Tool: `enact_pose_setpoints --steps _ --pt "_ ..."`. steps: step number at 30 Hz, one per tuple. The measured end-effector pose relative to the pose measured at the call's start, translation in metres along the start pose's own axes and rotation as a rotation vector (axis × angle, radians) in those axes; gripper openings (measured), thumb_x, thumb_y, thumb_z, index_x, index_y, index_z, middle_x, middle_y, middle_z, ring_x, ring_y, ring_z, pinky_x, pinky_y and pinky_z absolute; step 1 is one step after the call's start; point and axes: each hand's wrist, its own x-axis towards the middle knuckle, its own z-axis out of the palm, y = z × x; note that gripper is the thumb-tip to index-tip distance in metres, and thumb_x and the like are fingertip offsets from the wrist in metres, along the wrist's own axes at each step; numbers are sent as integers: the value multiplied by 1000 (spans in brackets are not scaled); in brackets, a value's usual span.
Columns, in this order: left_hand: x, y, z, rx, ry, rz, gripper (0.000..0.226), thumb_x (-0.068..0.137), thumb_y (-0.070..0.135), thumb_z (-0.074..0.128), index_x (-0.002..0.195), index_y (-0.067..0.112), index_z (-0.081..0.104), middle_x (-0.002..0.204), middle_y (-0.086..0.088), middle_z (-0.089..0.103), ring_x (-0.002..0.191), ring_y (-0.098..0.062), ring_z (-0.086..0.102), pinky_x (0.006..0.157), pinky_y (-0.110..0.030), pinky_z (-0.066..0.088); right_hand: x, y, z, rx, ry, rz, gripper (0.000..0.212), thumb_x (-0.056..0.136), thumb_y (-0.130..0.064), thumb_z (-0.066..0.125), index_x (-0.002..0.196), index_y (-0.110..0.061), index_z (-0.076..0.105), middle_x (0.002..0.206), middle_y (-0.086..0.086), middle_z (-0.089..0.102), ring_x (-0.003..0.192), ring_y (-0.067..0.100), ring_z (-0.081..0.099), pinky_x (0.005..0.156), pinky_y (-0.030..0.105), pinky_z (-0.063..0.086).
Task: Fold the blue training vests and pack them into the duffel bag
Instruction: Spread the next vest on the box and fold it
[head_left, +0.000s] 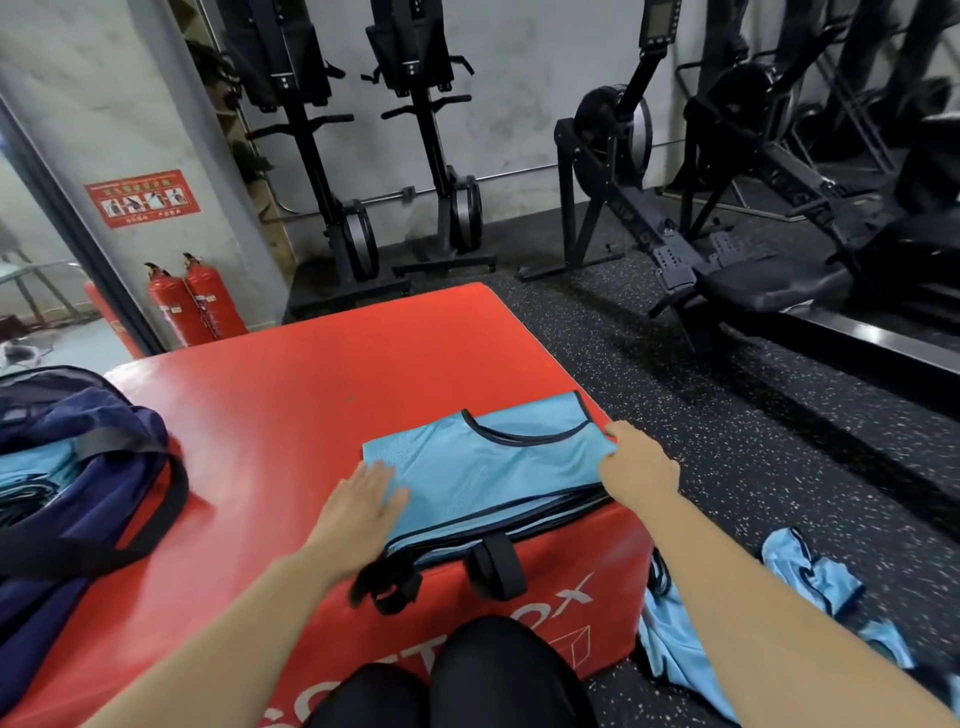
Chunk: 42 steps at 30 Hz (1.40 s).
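Note:
A light blue training vest with black trim lies folded on the near right corner of a red soft box. My left hand presses flat on the vest's left edge, fingers straight. My right hand pinches the vest's right edge at the box's corner. A navy duffel bag sits open on the box's left side, with folded blue vests inside it. More blue vests lie crumpled on the floor to the right of the box, and one lies farther right.
Black rowing machines stand on the speckled rubber floor at the right and upright against the back wall. Two red fire extinguishers stand by the wall at the left. My knees touch the box's front.

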Motion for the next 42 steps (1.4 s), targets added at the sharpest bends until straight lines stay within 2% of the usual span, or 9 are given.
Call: enact_pose_setpoints --steps 2,6,13,17,20,22,25,29,42 --pt "-3 10 11 -3 -91 64 70 100 58 16 156 17 12 164 0 2 150 -11 -7 120 -32 -6 1 1 -2 -4 24 -16 54 90 -4 43 139 -25 44 134 2 56 122 26 51 103 39 33" --pt "-4 7 25 240 -191 151 137 39 96 -28 155 25 -10 161 3 -19 146 -12 -24 119 -38 -16 5 9 -7 7 98 -25 52 89 -3 45 136 -26 48 126 4 61 117 29 54 100 38 34" --pt "3 4 26 382 -271 174 120 45 99 -14 149 39 -23 159 1 -28 144 -17 -30 116 -49 -17 5 14 -3 -173 53 -49 46 88 -11 48 132 -23 48 126 5 52 115 28 52 99 42 34" --pt "12 13 14 299 -199 194 123 44 99 -17 152 41 -11 162 0 -19 147 -19 -23 117 -47 -15 -4 -18 8 -427 321 -375 37 86 -35 58 118 -18 56 119 6 56 112 29 48 94 43 34" --pt "28 33 9 258 -127 281 129 42 100 -19 154 38 -6 163 0 -16 148 -17 -19 118 -42 -14 -15 -51 31 -436 137 -594 62 91 -52 49 139 -13 44 143 14 44 139 31 30 115 50 10" --pt "32 44 16 294 -151 338 129 41 102 -13 153 40 -10 161 3 -21 146 -16 -25 118 -45 -15 -20 -58 44 -472 -17 -543 80 92 -65 39 153 -16 22 160 17 15 150 30 1 116 53 -10" --pt "30 41 34 358 -227 312 124 35 106 -3 144 51 -24 154 10 -34 140 -16 -36 112 -60 -18 -16 -29 52 -486 -129 -335 96 82 -85 21 156 -28 1 162 13 -12 148 30 -20 115 58 -14" --pt "31 37 36 393 -273 296 119 32 108 1 133 56 -35 152 10 -37 139 -19 -38 110 -65 -17 -13 -1 51 -492 -134 -231 111 58 -93 -5 154 -38 -4 162 6 -16 147 30 -22 113 63 -11" --pt "88 45 28 342 -250 410 116 39 95 -29 146 53 -16 159 15 -24 147 -16 -24 116 -62 -5 -13 -4 55 -546 -120 -230 94 76 -90 8 152 -39 -13 161 2 -22 143 34 -29 109 70 -9"
